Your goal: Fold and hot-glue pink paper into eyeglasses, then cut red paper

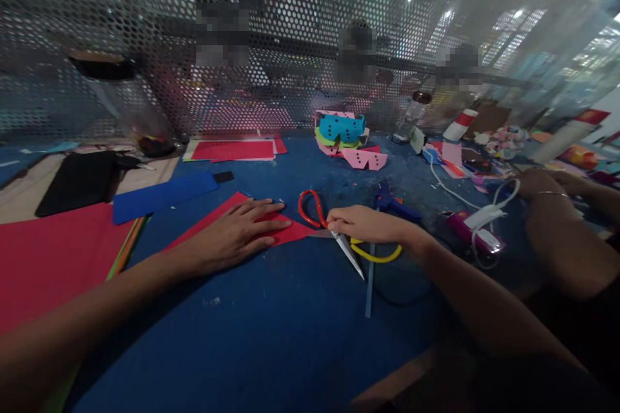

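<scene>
My left hand (pixel 242 232) lies flat with fingers spread on a folded piece of red paper (pixel 293 232), pressing it to the blue table. The paper tapers to a point on the right. My right hand (pixel 365 224) has its fingers closed around the middle of a pair of scissors (pixel 351 258) with one red and one yellow handle. Their blades stand apart, one at the paper's tip and the other slanting toward me. Just behind my right hand is a blue glue gun (pixel 394 203); a translucent glue stick (pixel 370 290) lies partly under the yellow handle.
Red sheets (pixel 58 258), a blue strip (pixel 165 197) and a black phone-like slab (pixel 77 184) lie left. Paper masks (pixel 341 128) and stacked paper (pixel 232 150) sit near the perforated metal screen (pixel 271 64). Right are a purple device (pixel 467 232) and another person's arm (pixel 562 232).
</scene>
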Tool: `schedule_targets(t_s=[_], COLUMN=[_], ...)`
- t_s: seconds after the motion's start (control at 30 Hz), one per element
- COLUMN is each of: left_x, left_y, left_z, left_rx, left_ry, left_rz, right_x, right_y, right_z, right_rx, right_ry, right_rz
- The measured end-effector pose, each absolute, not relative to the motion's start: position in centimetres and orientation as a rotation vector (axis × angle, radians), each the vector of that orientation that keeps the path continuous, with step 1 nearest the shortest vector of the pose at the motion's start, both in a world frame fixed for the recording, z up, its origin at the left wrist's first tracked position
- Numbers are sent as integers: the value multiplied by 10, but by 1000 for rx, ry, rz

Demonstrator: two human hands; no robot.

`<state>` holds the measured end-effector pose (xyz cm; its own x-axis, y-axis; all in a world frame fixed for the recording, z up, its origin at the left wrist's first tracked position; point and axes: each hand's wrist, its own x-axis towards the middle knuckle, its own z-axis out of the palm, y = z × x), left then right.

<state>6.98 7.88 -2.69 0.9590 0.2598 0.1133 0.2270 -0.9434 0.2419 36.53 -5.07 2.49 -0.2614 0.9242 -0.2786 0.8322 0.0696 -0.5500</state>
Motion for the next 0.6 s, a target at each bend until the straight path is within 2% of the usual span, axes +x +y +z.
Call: schedule_targets(t_s=[0.6], left_x=[70], left_y=[78], left_z=[-28], left_rx=[2872], left_ry=[362], left_rz=[177], right_x=[364], right_y=[-51], right_z=[24], right_rx=[-1784], right_ry=[-2180], right_rz=[991])
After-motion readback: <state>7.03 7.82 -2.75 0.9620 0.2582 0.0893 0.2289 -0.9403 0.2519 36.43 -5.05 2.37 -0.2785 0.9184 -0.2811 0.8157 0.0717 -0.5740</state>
